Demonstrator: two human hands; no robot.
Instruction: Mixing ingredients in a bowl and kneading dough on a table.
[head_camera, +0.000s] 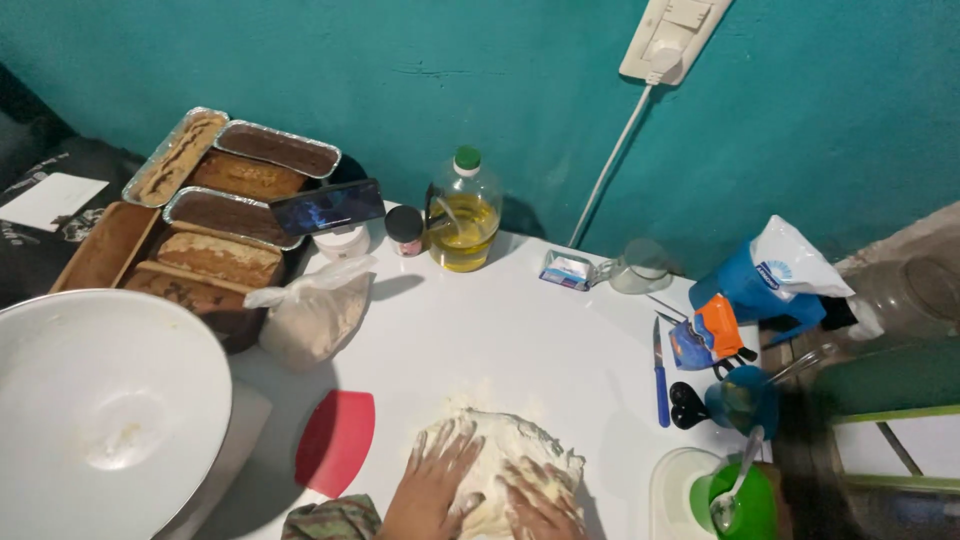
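**Two hands pressing dough on a white worktop**

A pale, floury mound of dough (505, 455) sits at the near edge of the white worktop (500, 330), close to the person. Both bare hands lie flat on it. The left hand (435, 485) rests on the dough's left side with fingers spread wide, its grip open and closed around nothing. The right hand (540, 500) presses on the dough's right side, fingers also stretched out and dusted with flour, holding nothing.

Just left of the dough lies a red flexible scraper (337, 440). Farther left stands a large white bowl (100, 410). Behind the scraper slumps a clear bag of flour (315, 315), and beyond it sit several loaf pans of baked cakes (215, 215) with a phone (328, 206) propped against them. A bottle of yellow oil (463, 215) stands near the teal wall. To the right lie a blue-handled knife (660, 375) and a green cup with a spoon (745, 500).
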